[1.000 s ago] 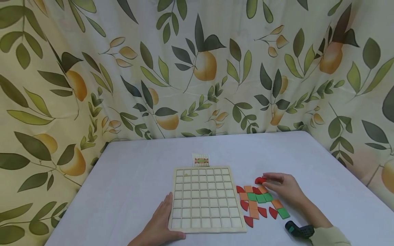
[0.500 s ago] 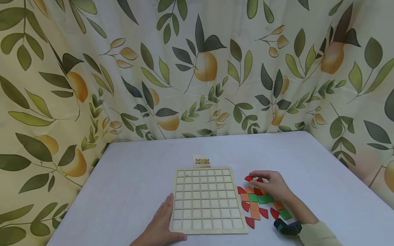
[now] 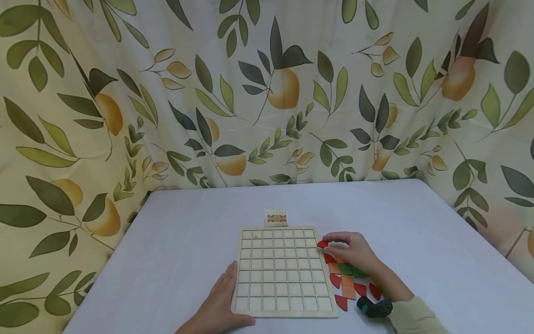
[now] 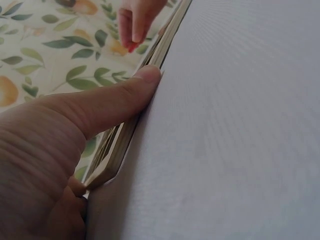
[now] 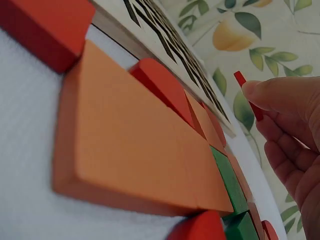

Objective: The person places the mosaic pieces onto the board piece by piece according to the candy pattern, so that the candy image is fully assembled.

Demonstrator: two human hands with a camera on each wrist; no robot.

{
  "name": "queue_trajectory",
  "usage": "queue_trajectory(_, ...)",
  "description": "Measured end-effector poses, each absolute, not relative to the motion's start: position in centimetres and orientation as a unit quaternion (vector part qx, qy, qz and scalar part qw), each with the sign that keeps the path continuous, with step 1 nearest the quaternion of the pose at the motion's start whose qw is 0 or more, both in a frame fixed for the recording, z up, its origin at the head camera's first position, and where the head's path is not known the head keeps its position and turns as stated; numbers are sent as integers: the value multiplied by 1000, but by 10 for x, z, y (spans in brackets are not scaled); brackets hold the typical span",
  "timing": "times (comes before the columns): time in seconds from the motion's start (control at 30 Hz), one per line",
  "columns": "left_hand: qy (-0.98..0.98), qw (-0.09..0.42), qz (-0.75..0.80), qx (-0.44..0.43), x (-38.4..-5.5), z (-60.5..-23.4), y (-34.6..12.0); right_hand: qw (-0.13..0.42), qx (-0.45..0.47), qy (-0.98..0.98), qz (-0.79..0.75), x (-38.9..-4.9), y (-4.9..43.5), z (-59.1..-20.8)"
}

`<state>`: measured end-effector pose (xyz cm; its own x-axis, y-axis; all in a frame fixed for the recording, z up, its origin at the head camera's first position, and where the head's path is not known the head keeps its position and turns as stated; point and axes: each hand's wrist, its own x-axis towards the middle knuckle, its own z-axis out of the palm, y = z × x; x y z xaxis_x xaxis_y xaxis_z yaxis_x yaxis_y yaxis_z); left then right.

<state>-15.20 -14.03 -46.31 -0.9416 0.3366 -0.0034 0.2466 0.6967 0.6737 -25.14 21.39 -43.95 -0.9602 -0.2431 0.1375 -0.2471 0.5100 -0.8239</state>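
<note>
My right hand [image 3: 354, 250] pinches a red quarter-round tile [image 3: 321, 243] between thumb and fingertips, over the right edge of the wooden grid board [image 3: 280, 270]. The right wrist view shows this red tile [image 5: 239, 78] edge-on, raised off the table. Along the board's left side lie the straight fingers of my left hand [image 3: 219, 299], while its thumb rests on the near edge. In the left wrist view the thumb [image 4: 117, 102] touches the board's rim. No tiles show in the grid squares.
Right of the board lie loose orange [image 3: 348, 286], green [image 3: 346, 269] and red tiles [image 3: 340, 302], partly hidden under my right forearm. A small pattern card [image 3: 276, 217] sits behind the board. A patterned curtain [image 3: 267, 93] hangs behind the white table [image 3: 187, 232].
My right hand has moved left with the red tile, from above the loose pieces to the board's right edge. My left hand stays at the board.
</note>
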Motion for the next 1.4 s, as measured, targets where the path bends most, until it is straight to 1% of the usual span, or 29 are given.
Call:
queue_trajectory(0.17,918,68,359,152,-152,-461,-140,7,150,-867,475,-252,211,-442)
queue_trajectory(0.43,917,70,364,149,-151,-460,-139,-1,182,-867,465,-252,202,-446)
queue_trajectory(0.83,917,65,363,154,-153,-464,-140,-12,179,-869,461,-252,201,-452)
queue_trajectory(1.4,918,66,359,154,-152,-465,-141,-11,245,-854,458,-255,202,-457)
